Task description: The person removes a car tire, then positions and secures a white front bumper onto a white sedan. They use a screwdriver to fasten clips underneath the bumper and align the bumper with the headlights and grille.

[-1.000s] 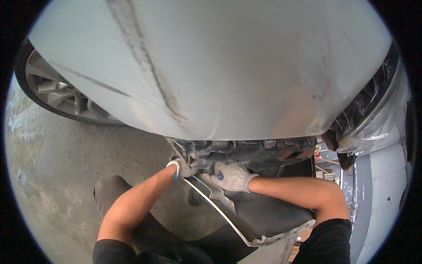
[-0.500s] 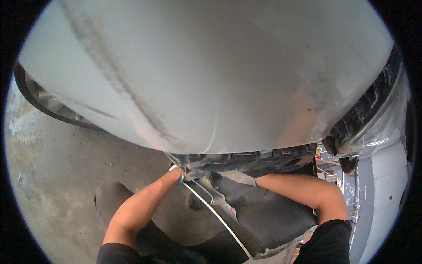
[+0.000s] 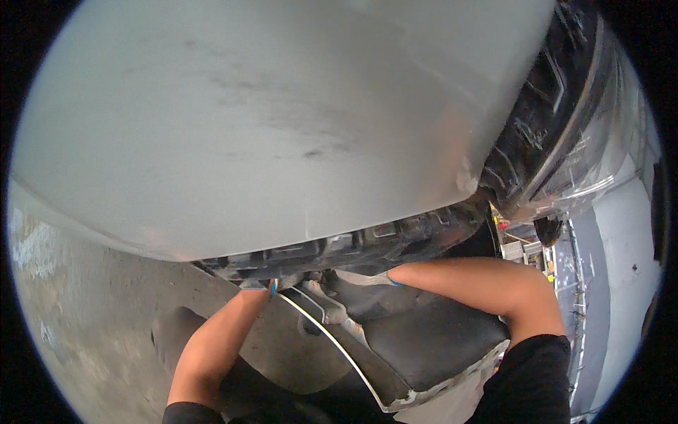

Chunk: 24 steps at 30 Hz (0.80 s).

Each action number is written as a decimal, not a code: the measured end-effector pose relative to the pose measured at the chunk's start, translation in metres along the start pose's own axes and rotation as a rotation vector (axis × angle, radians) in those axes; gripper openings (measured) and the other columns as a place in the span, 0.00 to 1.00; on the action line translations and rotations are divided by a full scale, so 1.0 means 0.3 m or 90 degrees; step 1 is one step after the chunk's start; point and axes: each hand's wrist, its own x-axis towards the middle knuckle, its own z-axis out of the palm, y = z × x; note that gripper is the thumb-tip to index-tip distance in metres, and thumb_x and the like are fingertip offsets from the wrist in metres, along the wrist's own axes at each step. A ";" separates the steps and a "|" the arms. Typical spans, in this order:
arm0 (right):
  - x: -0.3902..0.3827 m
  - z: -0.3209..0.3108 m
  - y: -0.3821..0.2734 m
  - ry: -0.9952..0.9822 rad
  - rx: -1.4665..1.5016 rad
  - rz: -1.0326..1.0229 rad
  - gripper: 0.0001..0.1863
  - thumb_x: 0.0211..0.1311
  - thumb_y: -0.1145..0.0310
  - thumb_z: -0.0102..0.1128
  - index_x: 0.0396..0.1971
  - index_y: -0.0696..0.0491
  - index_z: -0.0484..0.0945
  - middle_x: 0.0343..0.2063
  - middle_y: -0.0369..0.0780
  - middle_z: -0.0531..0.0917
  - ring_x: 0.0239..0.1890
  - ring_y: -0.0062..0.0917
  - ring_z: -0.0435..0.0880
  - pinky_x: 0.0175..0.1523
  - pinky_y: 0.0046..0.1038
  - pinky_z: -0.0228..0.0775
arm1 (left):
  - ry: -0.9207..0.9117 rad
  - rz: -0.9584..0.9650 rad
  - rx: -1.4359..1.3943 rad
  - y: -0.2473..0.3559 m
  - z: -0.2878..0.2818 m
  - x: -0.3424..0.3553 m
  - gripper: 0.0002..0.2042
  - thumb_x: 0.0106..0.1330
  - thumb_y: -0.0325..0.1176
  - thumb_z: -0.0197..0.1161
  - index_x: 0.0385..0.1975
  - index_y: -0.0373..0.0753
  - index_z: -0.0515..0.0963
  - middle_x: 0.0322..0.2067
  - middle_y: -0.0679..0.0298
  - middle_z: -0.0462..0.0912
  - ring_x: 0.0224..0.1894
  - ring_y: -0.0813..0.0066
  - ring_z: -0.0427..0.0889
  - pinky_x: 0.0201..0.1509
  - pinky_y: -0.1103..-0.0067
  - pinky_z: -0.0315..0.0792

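Observation:
A large silver-grey car body panel with scuff marks fills the upper view. Along its lower border runs a dark, dirty ribbed edge. My left hand reaches up to the left part of this edge, where its fingers are hidden. Farther right, my right hand, in a light glove with a blue cuff, goes under the same edge; its fingers are out of sight too. Below both hands, close to my body, is a dark curved panel with a pale rim and a metal bracket.
To the right are a dark gap with black parts and a clear, shiny lamp cover. Beyond stand shelving with small items and a pale wall. Stained concrete floor spreads at the left.
The view has shifted, so the silver panel's lower edge now slants up to the right. The wheel at far left has left the view. Both hands remain at the dark edge.

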 end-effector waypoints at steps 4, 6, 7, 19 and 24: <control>0.012 0.062 0.056 0.043 -0.419 -0.131 0.18 0.72 0.62 0.39 0.46 0.54 0.78 0.47 0.42 0.81 0.49 0.34 0.77 0.58 0.36 0.67 | -0.005 -0.012 0.032 -0.010 -0.012 -0.021 0.20 0.71 0.41 0.51 0.60 0.44 0.73 0.62 0.56 0.72 0.62 0.58 0.69 0.68 0.68 0.62; 0.107 0.251 0.287 0.157 -0.795 -0.315 0.18 0.71 0.64 0.38 0.44 0.54 0.79 0.46 0.42 0.81 0.48 0.32 0.78 0.58 0.35 0.68 | 0.012 -0.022 0.076 -0.066 0.003 -0.030 0.19 0.71 0.40 0.51 0.59 0.44 0.73 0.62 0.56 0.72 0.62 0.59 0.70 0.68 0.69 0.62; 0.071 0.325 0.392 0.237 -0.894 -0.331 0.19 0.71 0.64 0.37 0.44 0.54 0.80 0.46 0.42 0.81 0.48 0.31 0.78 0.57 0.35 0.68 | 0.014 0.006 0.091 -0.045 0.052 -0.007 0.19 0.71 0.40 0.51 0.59 0.43 0.73 0.62 0.56 0.72 0.62 0.59 0.70 0.68 0.69 0.62; 0.148 0.329 0.345 0.065 -0.686 -0.282 0.20 0.67 0.65 0.39 0.44 0.58 0.80 0.51 0.46 0.80 0.55 0.34 0.76 0.62 0.40 0.65 | -0.053 -0.104 -0.191 -0.004 -0.040 -0.034 0.19 0.72 0.39 0.53 0.60 0.42 0.73 0.63 0.56 0.71 0.64 0.59 0.68 0.69 0.70 0.59; 0.072 0.263 0.294 -0.024 -0.823 -0.308 0.19 0.67 0.67 0.39 0.43 0.60 0.80 0.51 0.50 0.79 0.56 0.32 0.76 0.61 0.39 0.65 | -0.082 -0.100 -0.071 0.096 -0.099 -0.024 0.21 0.71 0.43 0.51 0.60 0.44 0.73 0.62 0.55 0.72 0.64 0.56 0.68 0.68 0.69 0.60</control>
